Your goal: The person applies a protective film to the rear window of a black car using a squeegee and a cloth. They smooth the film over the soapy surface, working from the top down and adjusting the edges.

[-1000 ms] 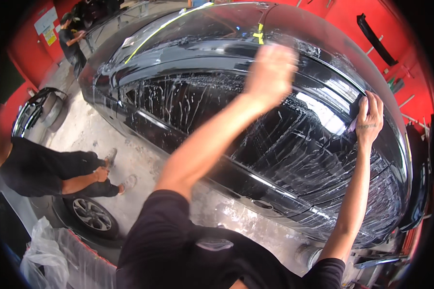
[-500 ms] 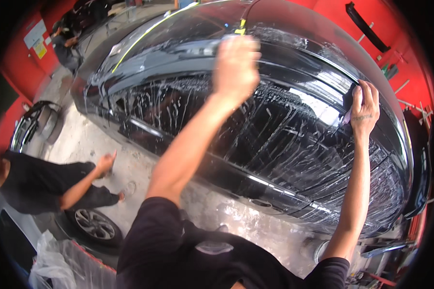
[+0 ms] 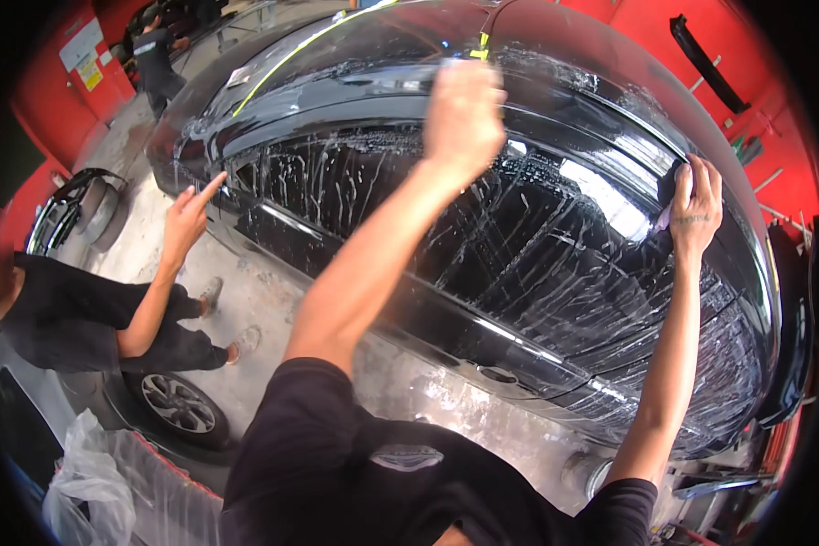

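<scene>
A black car fills the middle, its windows and side streaked with whitish, wet residue. Across its roof edge, my left hand is blurred by motion, fingers curled in; whatever lies under them is hidden. Farther right, my right hand presses against the upper body beside the windows. Its fingers bend over a small pale purple piece, mostly covered by the hand, so its kind is unclear. Yellow tape is stuck on the roof just beyond my left hand.
At the left, another person's hand points toward the car's end. A wheel and clear plastic sheeting are at the lower left. Another person stands farther back. A black trim strip hangs on the red wall.
The nearby person's hand has risen toward the car, a finger now extended. My left hand still moves at the roof edge; my right hand stays at nearly the same spot. The view has shifted slightly.
</scene>
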Motion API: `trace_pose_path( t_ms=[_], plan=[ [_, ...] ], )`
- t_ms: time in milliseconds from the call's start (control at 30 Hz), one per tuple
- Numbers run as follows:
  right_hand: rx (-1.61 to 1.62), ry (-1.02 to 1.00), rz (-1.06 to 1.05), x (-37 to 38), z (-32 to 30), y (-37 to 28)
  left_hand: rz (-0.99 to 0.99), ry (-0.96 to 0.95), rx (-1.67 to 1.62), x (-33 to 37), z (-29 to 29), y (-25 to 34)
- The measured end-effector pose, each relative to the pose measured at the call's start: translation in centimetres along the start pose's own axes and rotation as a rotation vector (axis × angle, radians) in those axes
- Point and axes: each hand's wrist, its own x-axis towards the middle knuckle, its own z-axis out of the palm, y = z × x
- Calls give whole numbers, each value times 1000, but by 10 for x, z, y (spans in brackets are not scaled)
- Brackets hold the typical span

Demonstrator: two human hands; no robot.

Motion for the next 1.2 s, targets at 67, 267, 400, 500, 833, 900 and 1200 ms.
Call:
trace_pose_path(
  t_ms=[67,267,400,500,833,900,1200],
  plan=[
    [7,-8,-20,5,-3,1,198,68,-17,6,32,50],
    [-10,17,2,-5,-10,15,59,26,161,-12,-36,-105],
    [-12,25,31,-4,-1,6,-186,-112,219,-19,-37,-93],
    [-18,14,13,-2,-5,3,233,61,-68,7,33,60],
    [-16,35,-16,-2,-12,11,-258,-153,90,-2,-36,-88],
    [-15,36,0,-5,-6,5,-276,-141,169,-7,-41,-90],
    [31,35,-53,0,-12,13,250,-77,-278,-2,62,142]
  ],
)
